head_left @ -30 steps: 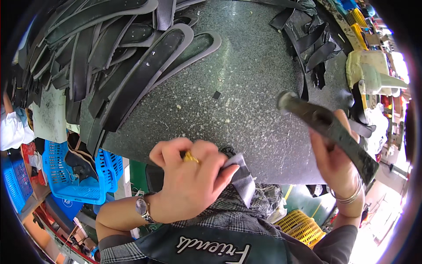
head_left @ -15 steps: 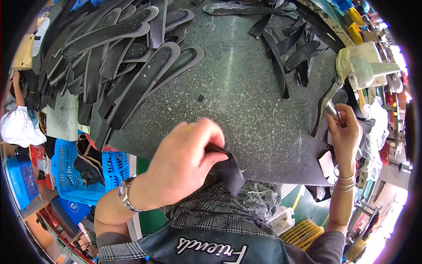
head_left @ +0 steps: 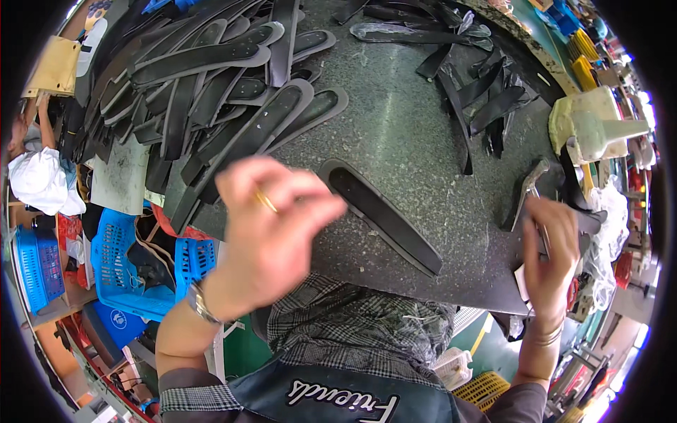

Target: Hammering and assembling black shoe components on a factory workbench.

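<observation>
A long black padded strip [head_left: 381, 213] with a rounded grey-edged end lies aslant on the dark speckled tabletop [head_left: 423, 183]. Just left of its rounded end is my left hand [head_left: 271, 222], raised and blurred, fingers loosely bent with nothing visible in them. By the table's right edge, my right hand [head_left: 553, 247] has its fingers round the slim handle of a shiny metal tool [head_left: 534, 178], shaped like a hammer. Part of the handle is hidden by the fingers.
A heap of similar black strips [head_left: 211, 84] covers the far left. Dark narrow straps [head_left: 486, 95] lie at the far right, near a pale green machine part [head_left: 592, 130]. A blue basket [head_left: 134, 296] stands below the left edge. Another person in white [head_left: 42, 180] is farther left.
The black strip, held in my left hand before, now lies flat on the table. My left hand has moved up and left. My right hand has shifted slightly lower along the metal tool.
</observation>
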